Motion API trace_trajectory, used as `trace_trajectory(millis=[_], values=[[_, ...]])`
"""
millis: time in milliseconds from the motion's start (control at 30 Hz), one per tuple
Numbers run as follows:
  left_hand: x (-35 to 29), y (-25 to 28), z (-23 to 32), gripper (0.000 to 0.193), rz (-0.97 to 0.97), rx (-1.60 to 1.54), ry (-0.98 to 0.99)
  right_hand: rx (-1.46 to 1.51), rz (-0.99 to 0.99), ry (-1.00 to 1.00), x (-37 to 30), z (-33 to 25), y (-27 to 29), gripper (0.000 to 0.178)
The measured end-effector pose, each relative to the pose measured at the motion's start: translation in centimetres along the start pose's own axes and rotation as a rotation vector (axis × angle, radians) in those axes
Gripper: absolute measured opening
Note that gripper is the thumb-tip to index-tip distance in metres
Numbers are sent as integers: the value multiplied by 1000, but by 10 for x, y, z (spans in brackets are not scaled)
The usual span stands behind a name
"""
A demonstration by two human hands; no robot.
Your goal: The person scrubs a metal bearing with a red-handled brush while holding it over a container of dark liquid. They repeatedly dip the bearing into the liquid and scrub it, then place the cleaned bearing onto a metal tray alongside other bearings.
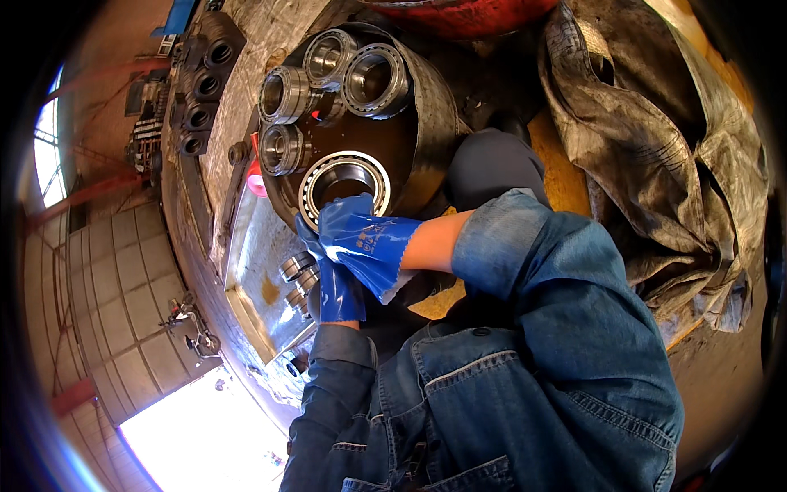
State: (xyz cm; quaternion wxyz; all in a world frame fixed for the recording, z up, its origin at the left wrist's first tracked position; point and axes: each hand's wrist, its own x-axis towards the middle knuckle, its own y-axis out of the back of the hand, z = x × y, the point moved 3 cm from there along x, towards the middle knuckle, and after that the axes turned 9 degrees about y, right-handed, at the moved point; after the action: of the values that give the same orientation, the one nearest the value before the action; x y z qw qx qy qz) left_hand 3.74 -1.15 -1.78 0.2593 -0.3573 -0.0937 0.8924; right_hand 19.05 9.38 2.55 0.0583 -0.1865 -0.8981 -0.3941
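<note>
Both my hands wear long blue rubber gloves and meet at the near rim of a large roller bearing [379, 175], a steel ring with rollers around it. My right hand [352, 228] is closed over that rim. Below and left of it, my left hand [326, 266] grips the bearing's near left edge, its fingers partly hidden. The bearing is at the near side of a round metal tub [434, 102] with dark liquid inside. Further in sit several other bearings, among them a wide one [398, 86] and a smaller one [283, 149].
Left of the tub lies a metal tray [266, 246] with small bearing rings [297, 266]. A pink-red object [257, 180] stands by the tub. A crumpled dirty tarp [648, 139] fills the right side. A red container [467, 16] is beyond the tub. Dark cylindrical parts [206, 84] lie far left.
</note>
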Motion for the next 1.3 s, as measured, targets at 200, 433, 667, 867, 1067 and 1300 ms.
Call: trace_trajectory(millis=[200,433,667,867,1067,1300], values=[[-5,6,3,42,-3,12,-4,6,-1,-7,-6,2,1,43],[-11,7,6,37,5,15,-12,18,-20,0,-9,6,7,43],[-6,2,-2,31,-55,5,-127,61,-111,34,6,1,5,42],[-32,-61,-17,43,-86,-364,-56,149,-244,8,16,4,15,42],[-19,-54,-56,50,-473,-460,-172,227,-145,41,0,29,16,27],[-62,-59,-12,44,-451,-486,68,416,-6,-224,-4,8,23,42]])
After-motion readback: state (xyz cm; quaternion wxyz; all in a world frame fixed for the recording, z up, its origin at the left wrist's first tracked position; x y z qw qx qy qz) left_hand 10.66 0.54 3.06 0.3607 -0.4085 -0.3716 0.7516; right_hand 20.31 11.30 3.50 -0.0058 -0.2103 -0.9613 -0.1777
